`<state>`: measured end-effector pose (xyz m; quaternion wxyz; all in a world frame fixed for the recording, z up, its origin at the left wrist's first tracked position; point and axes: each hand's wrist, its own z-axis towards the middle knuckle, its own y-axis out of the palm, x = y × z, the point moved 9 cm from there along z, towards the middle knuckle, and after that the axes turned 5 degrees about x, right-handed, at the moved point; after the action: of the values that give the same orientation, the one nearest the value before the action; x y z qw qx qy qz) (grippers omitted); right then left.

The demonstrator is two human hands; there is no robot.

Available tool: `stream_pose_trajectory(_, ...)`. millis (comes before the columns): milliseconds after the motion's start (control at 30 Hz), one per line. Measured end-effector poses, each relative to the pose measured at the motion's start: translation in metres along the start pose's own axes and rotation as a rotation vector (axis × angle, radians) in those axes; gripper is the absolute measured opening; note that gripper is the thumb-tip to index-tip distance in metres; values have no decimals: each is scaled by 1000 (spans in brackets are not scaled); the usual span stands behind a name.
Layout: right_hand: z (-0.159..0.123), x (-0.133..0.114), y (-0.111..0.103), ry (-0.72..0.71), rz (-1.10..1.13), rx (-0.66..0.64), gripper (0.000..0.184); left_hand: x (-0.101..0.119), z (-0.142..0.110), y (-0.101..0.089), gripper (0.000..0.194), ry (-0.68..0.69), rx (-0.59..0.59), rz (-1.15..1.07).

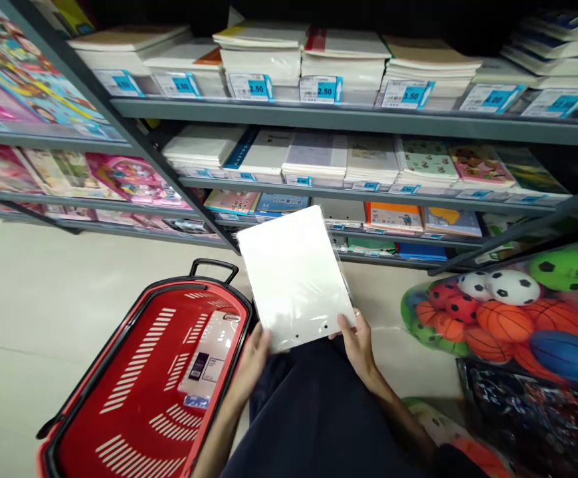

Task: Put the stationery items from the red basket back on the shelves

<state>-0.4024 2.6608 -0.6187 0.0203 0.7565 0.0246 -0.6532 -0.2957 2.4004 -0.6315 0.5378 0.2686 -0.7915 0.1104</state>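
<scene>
A pack of white paper (296,279) in clear plastic wrap is held up in front of me, tilted, with two small dark holes along its near edge. My left hand (255,348) grips its lower left corner, thumb on top. At the lower right corner, my right hand (357,342) pinches the same pack, with the thumb on the upper face and the other fingers mostly underneath. Left of my legs stands a red shopping basket (134,392) with a black rim. Inside it lie a white labelled package (214,352) and a small blue item (196,401).
Ahead, grey shelves (339,113) carry stacks of notebooks (262,60) with blue price tags. Toys (142,179) fill the shelves on the left. On the right, netted or bagged balls (508,312) and a dark box (523,405) border the floor (44,292).
</scene>
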Motion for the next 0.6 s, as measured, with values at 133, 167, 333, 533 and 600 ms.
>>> stream_pose_trajectory(133, 0, 18, -2, 32, -9, -13, 46, -29, -17, 16, 108, 29, 31, 3)
stream_pose_trajectory(167, 2, 19, -6, 31, 0, -12, 45, -27, -16, 22, 109, 30, 12, 5)
stream_pose_trajectory(333, 40, 10, -36, -53, -14, 61, 42, 11, 34, 67, 103, 145, -123, 50)
stream_pose_trajectory(533, 175, -13, -59, -283, -127, 140, 55, 65, 180, 152, 94, 559, -326, 181)
stream_pose_trajectory(600, 234, -24, -61, -368, -217, 158, 59, 85, 241, 180, 95, 673, -359, 202)
